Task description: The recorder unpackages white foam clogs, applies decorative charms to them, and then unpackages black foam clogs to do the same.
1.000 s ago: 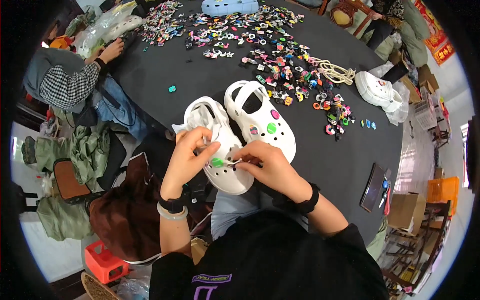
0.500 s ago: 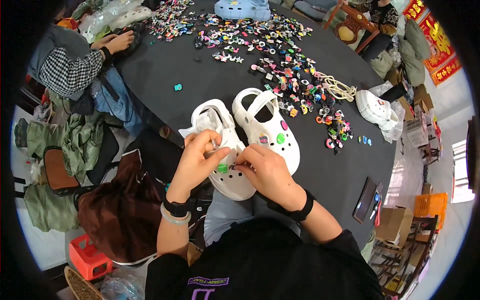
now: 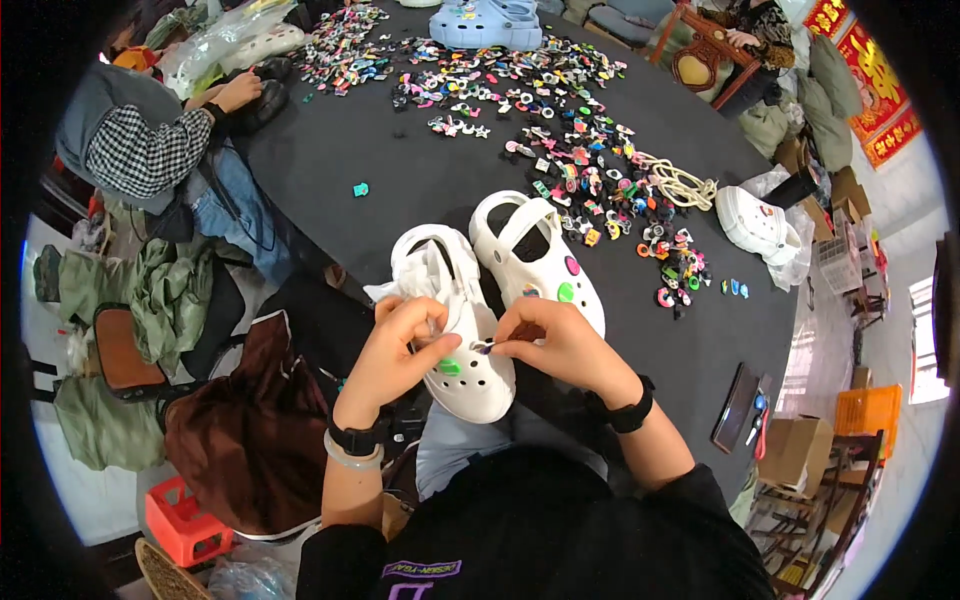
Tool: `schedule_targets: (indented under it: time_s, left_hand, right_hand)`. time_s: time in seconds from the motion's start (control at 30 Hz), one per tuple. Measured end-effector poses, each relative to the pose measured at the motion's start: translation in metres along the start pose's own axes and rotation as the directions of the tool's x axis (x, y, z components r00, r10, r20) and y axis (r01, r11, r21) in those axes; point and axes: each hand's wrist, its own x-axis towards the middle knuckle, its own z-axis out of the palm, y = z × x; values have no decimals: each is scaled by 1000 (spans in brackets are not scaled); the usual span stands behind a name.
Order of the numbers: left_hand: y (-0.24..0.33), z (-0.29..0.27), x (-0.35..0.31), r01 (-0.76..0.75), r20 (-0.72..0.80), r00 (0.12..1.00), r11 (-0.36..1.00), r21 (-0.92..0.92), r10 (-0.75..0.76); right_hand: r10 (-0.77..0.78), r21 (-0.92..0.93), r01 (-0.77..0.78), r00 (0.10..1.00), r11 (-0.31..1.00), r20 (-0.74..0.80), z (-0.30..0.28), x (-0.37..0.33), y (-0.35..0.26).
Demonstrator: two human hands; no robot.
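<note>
A white clog [image 3: 473, 400] with a bright green charm [image 3: 450, 367] on its holed toe rests at the table's edge in front of me. White wrapping is stuffed in its opening. My left hand [image 3: 395, 350] grips its left side, fingers curled, with the thumb beside the green charm. Between the thumb and forefinger of my right hand [image 3: 565, 345] is a small dark charm [image 3: 486, 349], close to the holes on the clog's upper right. Behind my right hand stands the matching white clog [image 3: 592, 312], bearing a pink charm [image 3: 572, 265] and a green one; my hand partly covers it.
Loose colourful charms [image 3: 590, 170] are strewn over the black table [image 3: 420, 160]. Farther off are a blue clog [image 3: 485, 25], a coil of cream cord [image 3: 682, 183] and another white clog [image 3: 755, 225]. A phone [image 3: 735, 407] lies at right. Another person's hand [image 3: 238, 92] is at left.
My right hand has drawn slightly up and right from the toe, and the dark charm now shows at its fingertips. Both clogs appear a little lower in the view.
</note>
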Motion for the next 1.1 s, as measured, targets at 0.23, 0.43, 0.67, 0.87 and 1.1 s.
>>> schedule_targets:
  time_s: [0.23,0.43,0.67,0.87,1.1]
  left_hand:
    - [0,4,-21,46,-23,999,999,-18,-46]
    - [-7,4,-29,44,-56,997,998,-42,-46]
    - [-18,-2,-22,23,-74,997,998,-61,-28]
    - [-7,0,-17,-10,-72,997,1000,22,12]
    - [-9,17,-19,-28,-92,995,998,52,33]
  right_hand:
    - [-78,-34,90,962,995,262,-2,15,-8]
    - [-93,-10,107,903,994,420,-2,23,-10]
    - [-71,-232,138,959,963,275,9,32,-23]
    - [-191,-414,248,966,876,174,8,40,-7]
    - [-234,-469,230,971,853,50,20,23,3]
